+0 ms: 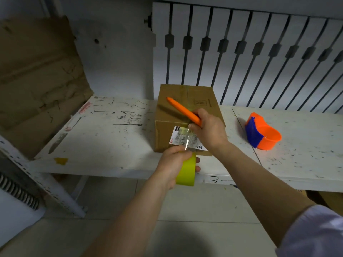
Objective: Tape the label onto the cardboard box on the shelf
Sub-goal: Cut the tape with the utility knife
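A brown cardboard box stands on the white shelf. A white printed label lies against its front face. My left hand grips a yellow-green tape roll just below the box's front edge. A clear strip of tape runs up from the roll across the label. My right hand pinches the strip's upper end at the box's top front edge and also holds an orange cutter, which points up and left over the box top.
An orange and blue tape dispenser sits on the shelf to the right of the box. A large flattened cardboard sheet leans at the left. A white slatted panel stands behind. Tiled floor lies below the shelf.
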{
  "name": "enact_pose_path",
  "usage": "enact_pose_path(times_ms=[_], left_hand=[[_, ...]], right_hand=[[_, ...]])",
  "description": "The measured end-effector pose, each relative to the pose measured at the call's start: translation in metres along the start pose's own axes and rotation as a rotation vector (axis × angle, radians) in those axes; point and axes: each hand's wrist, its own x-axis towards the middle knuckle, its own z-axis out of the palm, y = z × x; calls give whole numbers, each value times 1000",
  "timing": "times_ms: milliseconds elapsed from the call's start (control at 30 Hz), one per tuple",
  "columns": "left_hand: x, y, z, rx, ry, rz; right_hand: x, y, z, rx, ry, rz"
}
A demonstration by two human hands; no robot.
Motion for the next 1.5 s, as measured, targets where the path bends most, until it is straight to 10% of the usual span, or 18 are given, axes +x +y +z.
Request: enact_pose_path(times_ms=[600, 800, 1000, 1500], left_hand=[[2, -6, 8, -33, 13, -131], [-3, -7, 13, -74, 82, -74], [-8, -4, 15, -7, 142, -46], [-7, -4, 14, 14, 174, -34]], right_hand=[[-18, 6, -21, 46, 83, 16], [-51, 23, -63, 462, -321, 169], [-66, 33, -82, 288, -514, 127], [-60, 32, -88, -185, -389, -39]])
